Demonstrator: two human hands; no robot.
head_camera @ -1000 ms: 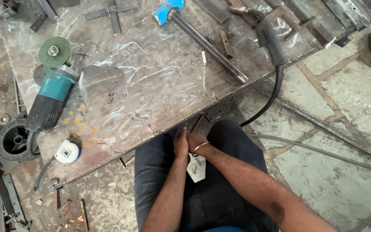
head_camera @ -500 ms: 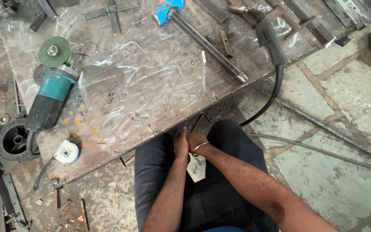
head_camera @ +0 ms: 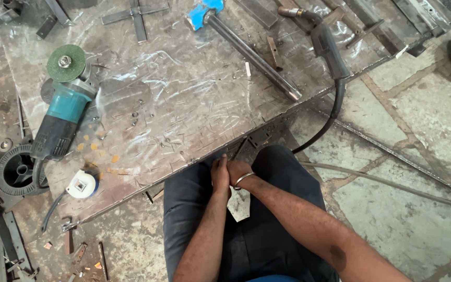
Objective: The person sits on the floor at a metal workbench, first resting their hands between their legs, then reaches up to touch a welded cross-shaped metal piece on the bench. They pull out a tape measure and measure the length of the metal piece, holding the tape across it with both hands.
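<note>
The surface (head_camera: 184,104) is a big scratched metal plate low over a stone floor (head_camera: 418,130). On it lie a grinder (head_camera: 61,112) with a green disc at my left, a blue hammer (head_camera: 246,44) with a long steel handle in the middle, and a black welding torch (head_camera: 325,44) whose hose (head_camera: 330,122) hangs off the right edge. A small white disc (head_camera: 81,184) sits near the front left corner. My left hand (head_camera: 219,176) and right hand (head_camera: 237,171) are pressed together at the front edge, by my knees. I cannot tell if they hold anything. I see no boxes or bowls
</note>
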